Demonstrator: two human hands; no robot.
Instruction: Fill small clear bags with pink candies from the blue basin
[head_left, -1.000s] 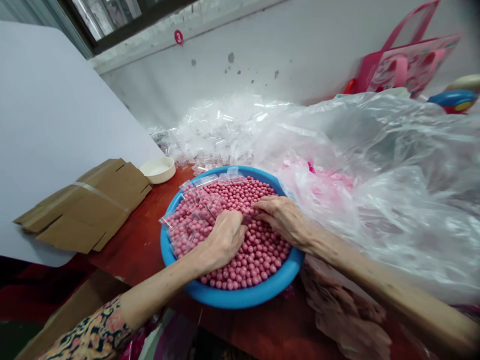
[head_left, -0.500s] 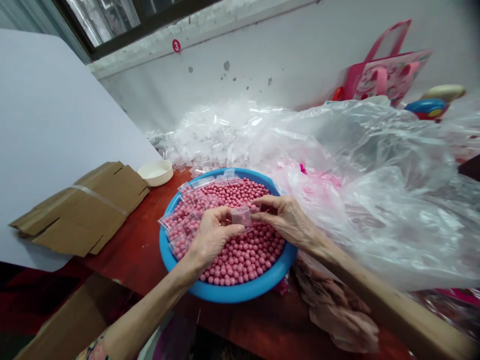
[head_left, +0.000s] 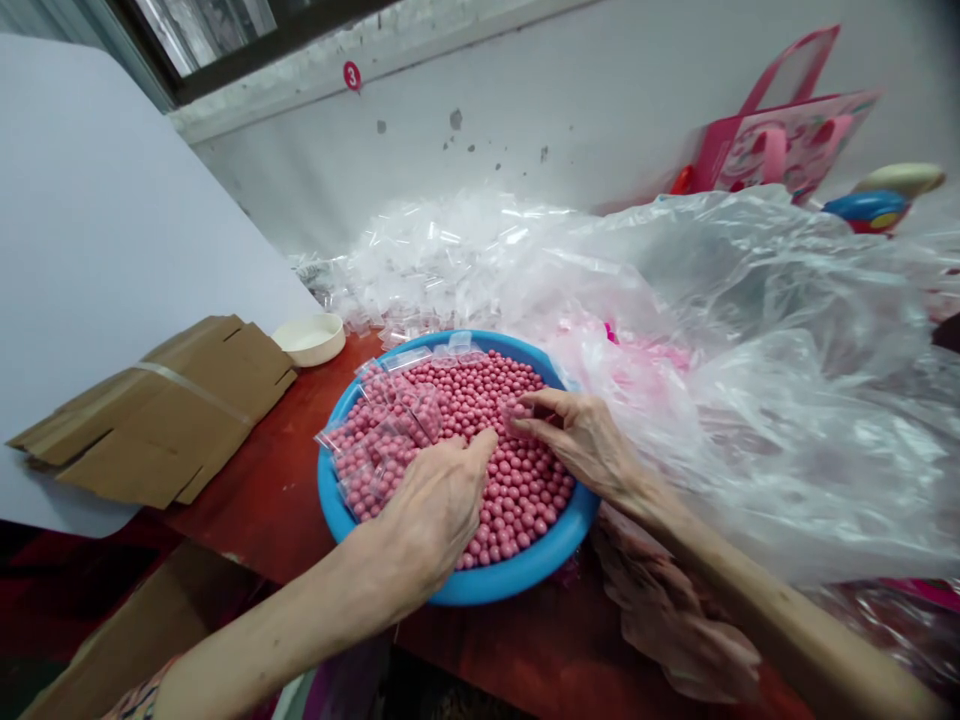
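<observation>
A round blue basin (head_left: 517, 580) is filled with glossy pink balls (head_left: 517, 500). My left hand (head_left: 431, 510) reaches over its front part, back upward, with the fingertips down at the balls. Most of its fingers are hidden under the hand, so what they hold, if anything, does not show. Over the right side of the basin, my right hand (head_left: 581, 435) pinches a small clear plastic container (head_left: 515, 413) between thumb and fingers. Several clear plastic packs (head_left: 390, 405) lie on the balls along the basin's left side.
A heap of clear plastic pieces (head_left: 442, 255) lies behind the basin, large clear plastic bags (head_left: 810, 400) to the right. At left are flattened cardboard boxes (head_left: 165, 415) and a shallow white dish (head_left: 311, 340). A brown crumpled cloth or bag (head_left: 675, 620) lies at the front right.
My left hand has let go of the clear container and moved down to the balls. My right hand now holds the container alone, slightly to the right of before.
</observation>
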